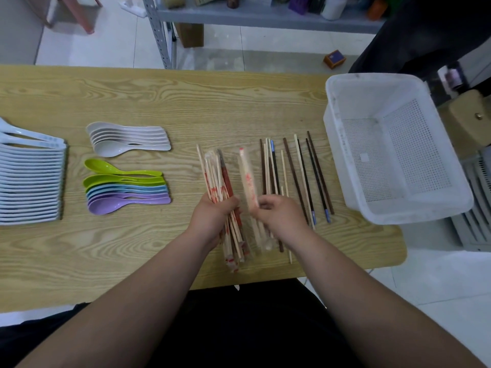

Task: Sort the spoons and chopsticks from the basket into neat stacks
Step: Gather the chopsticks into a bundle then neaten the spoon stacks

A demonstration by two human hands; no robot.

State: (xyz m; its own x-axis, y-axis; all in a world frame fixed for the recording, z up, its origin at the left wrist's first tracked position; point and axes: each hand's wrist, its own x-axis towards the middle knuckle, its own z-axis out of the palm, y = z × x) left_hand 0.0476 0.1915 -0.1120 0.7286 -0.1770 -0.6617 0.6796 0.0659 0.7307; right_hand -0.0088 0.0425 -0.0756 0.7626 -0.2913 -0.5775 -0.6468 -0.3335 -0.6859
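Note:
My left hand point(212, 216) is shut on a bundle of wrapped chopsticks point(216, 179) with red print, held over the wooden table point(186, 102). Just to its right, my right hand point(279, 216) grips one wrapped chopstick pair point(248, 179), blurred. Loose dark and pale chopsticks point(300, 171) lie side by side further right. The white basket point(342, 128) at the right edge looks empty. On the left lie a white spoon stack point(127, 138), a stack of green, blue and purple spoons point(125, 187) and a long row of pale blue spoons point(32, 181).
A grey metal shelf point(239, 14) with bottles stands behind the table. A person in dark clothes point(425, 35) stands at the far right. A small orange box point(334, 59) lies on the tiled floor.

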